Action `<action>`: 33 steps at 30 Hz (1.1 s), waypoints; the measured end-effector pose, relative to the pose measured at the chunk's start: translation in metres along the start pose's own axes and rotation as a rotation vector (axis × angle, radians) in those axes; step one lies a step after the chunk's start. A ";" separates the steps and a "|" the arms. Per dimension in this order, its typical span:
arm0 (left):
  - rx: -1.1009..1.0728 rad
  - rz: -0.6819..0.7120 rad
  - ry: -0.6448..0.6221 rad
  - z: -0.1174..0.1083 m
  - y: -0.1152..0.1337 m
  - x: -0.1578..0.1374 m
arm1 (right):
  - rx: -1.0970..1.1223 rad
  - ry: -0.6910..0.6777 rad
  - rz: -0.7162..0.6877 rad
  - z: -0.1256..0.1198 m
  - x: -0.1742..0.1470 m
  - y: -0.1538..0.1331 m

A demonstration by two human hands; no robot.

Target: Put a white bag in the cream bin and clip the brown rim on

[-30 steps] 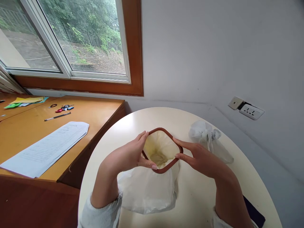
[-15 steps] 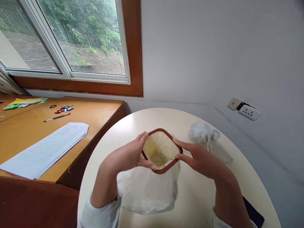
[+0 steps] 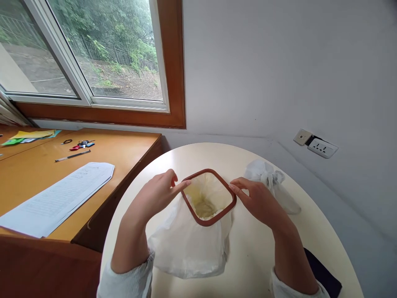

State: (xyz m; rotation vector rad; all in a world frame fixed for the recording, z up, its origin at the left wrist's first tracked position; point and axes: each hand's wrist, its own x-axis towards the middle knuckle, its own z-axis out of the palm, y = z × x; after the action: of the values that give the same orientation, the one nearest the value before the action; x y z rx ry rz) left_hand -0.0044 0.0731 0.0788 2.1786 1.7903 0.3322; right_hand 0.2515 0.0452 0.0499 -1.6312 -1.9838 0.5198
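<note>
Here is a small bin (image 3: pixel 189 240) wrapped in a white plastic liner, standing in the middle of the round cream desk (image 3: pixel 257 248), its brown rounded-square rim ring (image 3: pixel 208 220) seated on top. Inside, the liner looks yellowish and sinks down to a crumpled bottom.

The left hand (image 3: pixel 156 194) sits at the ring's 9 o'clock side, forefinger stretched out so its tip meets the brown edge, the other fingers curled loosely; nothing is clamped in it. The right hand (image 3: pixel 259 200) is over at 3 o'clock, fingers extended and relaxed, tips resting at the ring's outer edge, gripping nothing either. So both hands are spread and only touching the ring from opposite sides, with the bin's mouth between them. White sleeves show at both wrists.

At about 2 o'clock from the bin, just behind the right hand, lies a tied-off white plastic bag (image 3: pixel 273 184) on the same desk. A dark cloth (image 3: pixel 322 275) peeks out at 4 o'clock, by the right forearm.

Off at 9 o'clock a wooden desk (image 3: pixel 124 153) carries printed paper sheets (image 3: pixel 58 196), a pen (image 3: pixel 72 155) and coloured bits farther back. A window (image 3: pixel 93 54) is up at 11 o'clock, a wall socket (image 3: pixel 321 147) at 2 o'clock.
</note>
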 end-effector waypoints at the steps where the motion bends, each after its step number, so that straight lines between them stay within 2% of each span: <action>1: 0.007 -0.031 -0.018 0.000 0.000 0.001 | 0.000 -0.019 0.011 0.000 0.000 0.000; 4: -0.083 -0.064 -0.067 0.008 -0.002 0.007 | 0.030 -0.041 0.041 0.002 0.001 -0.002; 9: -0.259 0.008 -0.132 0.020 -0.005 0.017 | 0.110 -0.015 0.067 0.007 0.005 -0.004; 14: -0.344 0.053 -0.120 0.017 0.001 0.017 | 0.096 -0.038 0.049 0.008 0.004 -0.001; 17: -0.364 0.087 -0.066 0.015 0.005 0.014 | 0.079 -0.026 0.041 0.006 0.001 -0.002; 25: -0.291 0.226 0.223 -0.001 0.019 -0.002 | 0.038 0.051 -0.031 -0.001 -0.006 -0.017; 33: -0.298 0.294 0.313 -0.005 0.024 -0.009 | -0.011 0.098 -0.081 -0.005 -0.012 -0.022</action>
State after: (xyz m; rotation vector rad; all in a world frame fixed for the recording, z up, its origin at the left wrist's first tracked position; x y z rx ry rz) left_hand 0.0134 0.0607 0.0926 2.2580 1.4358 0.9878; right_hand 0.2389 0.0286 0.0655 -1.5457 -1.9737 0.3924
